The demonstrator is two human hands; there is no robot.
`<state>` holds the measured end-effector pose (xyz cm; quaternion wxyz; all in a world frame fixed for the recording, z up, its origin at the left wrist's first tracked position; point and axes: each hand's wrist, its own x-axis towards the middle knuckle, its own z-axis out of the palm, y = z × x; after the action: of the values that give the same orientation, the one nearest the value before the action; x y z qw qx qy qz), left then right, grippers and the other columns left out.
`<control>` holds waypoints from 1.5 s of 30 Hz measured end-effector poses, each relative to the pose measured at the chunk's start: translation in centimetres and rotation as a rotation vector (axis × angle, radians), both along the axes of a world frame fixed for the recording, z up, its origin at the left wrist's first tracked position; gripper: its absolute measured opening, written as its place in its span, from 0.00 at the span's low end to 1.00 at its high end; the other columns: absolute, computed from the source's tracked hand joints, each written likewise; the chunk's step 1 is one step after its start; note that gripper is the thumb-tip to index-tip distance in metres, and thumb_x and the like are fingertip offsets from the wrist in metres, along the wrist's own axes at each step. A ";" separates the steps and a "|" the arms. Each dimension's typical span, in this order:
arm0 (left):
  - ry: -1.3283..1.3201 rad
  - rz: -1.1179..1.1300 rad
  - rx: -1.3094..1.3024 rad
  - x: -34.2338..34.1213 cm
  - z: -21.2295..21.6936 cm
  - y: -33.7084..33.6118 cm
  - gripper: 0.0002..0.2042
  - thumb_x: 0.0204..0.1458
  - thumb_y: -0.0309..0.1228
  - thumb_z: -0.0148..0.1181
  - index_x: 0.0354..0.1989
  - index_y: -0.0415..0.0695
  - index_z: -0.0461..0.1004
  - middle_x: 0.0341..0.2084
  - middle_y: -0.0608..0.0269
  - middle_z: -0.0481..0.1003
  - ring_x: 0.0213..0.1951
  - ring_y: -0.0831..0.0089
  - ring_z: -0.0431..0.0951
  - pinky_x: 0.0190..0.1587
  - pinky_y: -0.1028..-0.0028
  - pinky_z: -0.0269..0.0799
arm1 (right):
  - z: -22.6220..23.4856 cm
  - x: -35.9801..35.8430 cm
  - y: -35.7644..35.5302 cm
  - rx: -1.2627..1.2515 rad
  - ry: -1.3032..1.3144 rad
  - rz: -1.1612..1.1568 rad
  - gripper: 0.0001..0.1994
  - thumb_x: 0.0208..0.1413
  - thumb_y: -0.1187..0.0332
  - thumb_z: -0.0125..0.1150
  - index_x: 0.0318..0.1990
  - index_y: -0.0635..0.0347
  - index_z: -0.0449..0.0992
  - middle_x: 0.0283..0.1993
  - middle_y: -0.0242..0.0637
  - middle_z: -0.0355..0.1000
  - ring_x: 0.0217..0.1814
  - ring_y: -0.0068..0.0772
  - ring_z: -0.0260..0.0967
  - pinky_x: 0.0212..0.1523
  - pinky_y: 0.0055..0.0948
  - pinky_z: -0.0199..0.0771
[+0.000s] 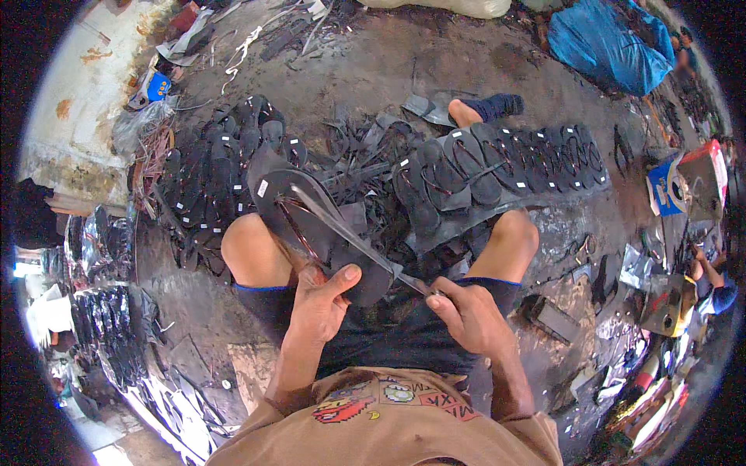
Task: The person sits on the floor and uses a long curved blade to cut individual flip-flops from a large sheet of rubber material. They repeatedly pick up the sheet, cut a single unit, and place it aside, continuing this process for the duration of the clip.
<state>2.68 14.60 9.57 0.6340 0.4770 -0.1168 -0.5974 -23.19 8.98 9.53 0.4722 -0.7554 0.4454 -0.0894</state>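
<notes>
My left hand (322,299) grips the heel end of a black flip-flop (284,206), thumb on top, its toe end pointing away and to the left. The flip-flop has a dark, shiny thong strap and a small white label. Closed in a fist, my right hand (470,311) holds a narrow grey blade (413,283), whose tip meets the sole's right edge. Its handle is hidden in my fingers. A thin strip (330,210) of sole material stands off that edge, curving from the toe part down to the blade.
Rows of black flip-flops lie beyond my right knee (497,167) and left knee (214,175), with black scraps (361,167) heaped between. A blue sack (610,46) stands far right; boxes (668,186) are at right. Another person's arm (703,268) shows at the right rim.
</notes>
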 end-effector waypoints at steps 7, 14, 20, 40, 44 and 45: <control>-0.063 -0.060 0.037 0.9 1.6 -0.1 0.27 0.53 0.20 0.70 0.62 0.32 0.68 0.50 0.55 0.80 0.51 0.65 0.83 0.56 0.64 0.81 | -3.3 7.4 -2.0 0.064 -0.426 -0.147 0.17 0.74 0.55 0.48 0.44 0.61 0.71 0.26 0.55 0.71 0.30 0.67 0.72 0.33 0.52 0.68; -0.324 0.141 0.095 -0.9 2.9 -1.0 0.23 0.56 0.30 0.71 0.58 0.37 0.74 0.46 0.63 0.79 0.46 0.75 0.80 0.49 0.71 0.78 | -4.2 7.5 0.5 0.041 -0.435 -0.216 0.12 0.73 0.61 0.50 0.44 0.62 0.70 0.25 0.54 0.70 0.28 0.63 0.74 0.29 0.47 0.69; -0.352 0.214 0.145 -0.9 2.3 -0.6 0.26 0.60 0.39 0.71 0.60 0.37 0.73 0.47 0.64 0.78 0.46 0.76 0.78 0.51 0.74 0.76 | -5.8 5.4 5.7 0.109 -0.228 -0.136 0.14 0.71 0.56 0.53 0.48 0.60 0.71 0.26 0.56 0.73 0.31 0.67 0.75 0.32 0.55 0.70; -0.714 -0.227 0.057 1.4 1.7 0.7 0.30 0.60 0.41 0.70 0.64 0.37 0.67 0.48 0.61 0.78 0.48 0.73 0.78 0.53 0.73 0.74 | -1.9 12.0 -7.4 0.101 -0.760 -0.381 0.15 0.63 0.59 0.71 0.41 0.65 0.78 0.28 0.20 0.65 0.31 0.15 0.56 0.32 0.25 0.62; -0.290 -0.076 0.070 1.2 4.6 -2.0 0.22 0.64 0.41 0.65 0.58 0.39 0.73 0.46 0.61 0.80 0.45 0.75 0.81 0.47 0.71 0.79 | 0.2 10.5 -2.3 0.030 -0.769 -0.411 0.18 0.65 0.61 0.67 0.55 0.63 0.78 0.25 0.24 0.68 0.29 0.17 0.60 0.30 0.29 0.65; -0.214 -0.098 0.097 1.9 4.8 -1.4 0.21 0.64 0.41 0.65 0.58 0.39 0.73 0.46 0.61 0.80 0.45 0.75 0.81 0.47 0.71 0.80 | 1.0 9.1 -0.9 0.076 -0.710 -0.387 0.17 0.67 0.61 0.62 0.56 0.63 0.77 0.26 0.29 0.69 0.29 0.20 0.63 0.31 0.31 0.67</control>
<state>4.59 13.24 14.35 0.5640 0.5618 -0.1780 -0.5785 -14.05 8.11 10.51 0.5989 -0.5618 0.3915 -0.4151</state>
